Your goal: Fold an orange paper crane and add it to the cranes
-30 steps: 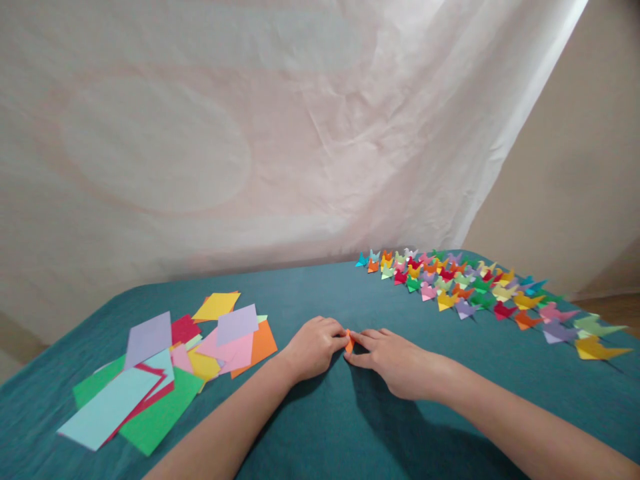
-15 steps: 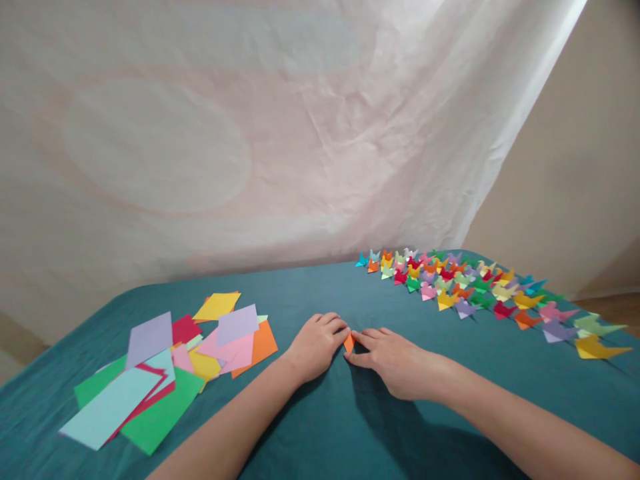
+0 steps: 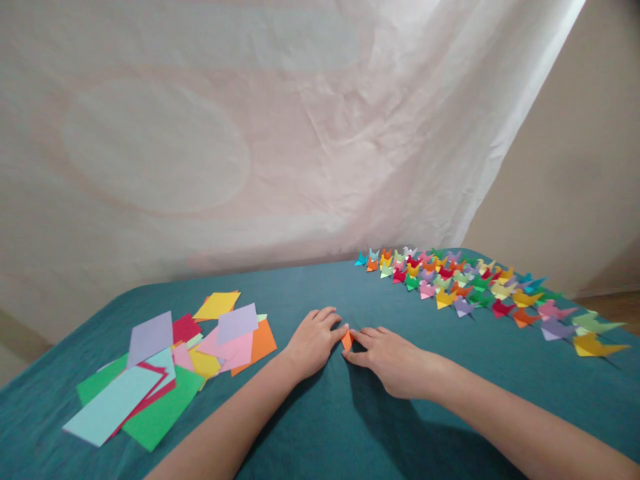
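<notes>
A small orange folded paper (image 3: pixel 347 340) lies on the teal tablecloth (image 3: pixel 345 427) between my hands. My right hand (image 3: pixel 393 355) pinches it from the right with thumb and forefinger, the other fingers curled on the cloth. Resting flat on the cloth to the left is my left hand (image 3: pixel 313 341), fingers stretched out and slightly apart, one fingertip touching the paper's left edge. Most of the paper is hidden by my fingers.
A loose pile of coloured paper sheets (image 3: pixel 170 363) lies at the left of the table. Rows of several small folded paper birds (image 3: pixel 453 280) run along the right side toward the far edge. A white creased sheet (image 3: pixel 250 133) hangs behind.
My left hand has uncurled: its fingers have spread and flattened on the cloth, leaving only a fingertip at the orange paper. My right hand has kept its pinch in place.
</notes>
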Action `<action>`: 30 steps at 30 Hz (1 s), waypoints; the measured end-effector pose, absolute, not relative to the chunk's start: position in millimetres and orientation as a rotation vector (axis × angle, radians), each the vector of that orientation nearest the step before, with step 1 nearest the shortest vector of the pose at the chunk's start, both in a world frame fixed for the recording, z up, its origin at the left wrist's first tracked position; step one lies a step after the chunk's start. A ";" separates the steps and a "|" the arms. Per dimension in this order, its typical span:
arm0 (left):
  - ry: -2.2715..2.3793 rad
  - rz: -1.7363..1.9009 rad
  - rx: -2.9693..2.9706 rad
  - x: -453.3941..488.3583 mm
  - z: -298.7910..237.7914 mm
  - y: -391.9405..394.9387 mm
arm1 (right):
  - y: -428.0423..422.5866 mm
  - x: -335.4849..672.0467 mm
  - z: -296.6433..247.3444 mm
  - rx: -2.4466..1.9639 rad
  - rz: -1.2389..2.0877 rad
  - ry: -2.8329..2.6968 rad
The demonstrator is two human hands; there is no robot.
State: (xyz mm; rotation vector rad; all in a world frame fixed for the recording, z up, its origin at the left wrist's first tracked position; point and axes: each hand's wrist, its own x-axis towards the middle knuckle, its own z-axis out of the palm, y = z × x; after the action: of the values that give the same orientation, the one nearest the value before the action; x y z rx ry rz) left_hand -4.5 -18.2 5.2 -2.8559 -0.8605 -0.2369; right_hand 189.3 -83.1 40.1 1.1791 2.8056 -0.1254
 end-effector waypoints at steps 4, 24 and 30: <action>-0.861 -0.211 -2.854 -2.0 6.9 -19.2 | -84.0 189.6 40.8 1.180 -0.089 2.809; -0.865 -0.167 -3.060 -9.9 19.5 -48.4 | -93.1 196.2 32.0 1.216 -0.042 2.863; -0.876 -0.242 -3.059 -16.6 8.7 -44.5 | -95.0 194.9 26.5 1.226 0.084 2.913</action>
State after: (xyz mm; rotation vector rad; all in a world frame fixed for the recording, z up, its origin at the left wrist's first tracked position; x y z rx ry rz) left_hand -16.6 -44.5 8.7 -3.0593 -0.8761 -0.2420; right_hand 194.9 -95.0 26.5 1.2260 2.9132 0.0844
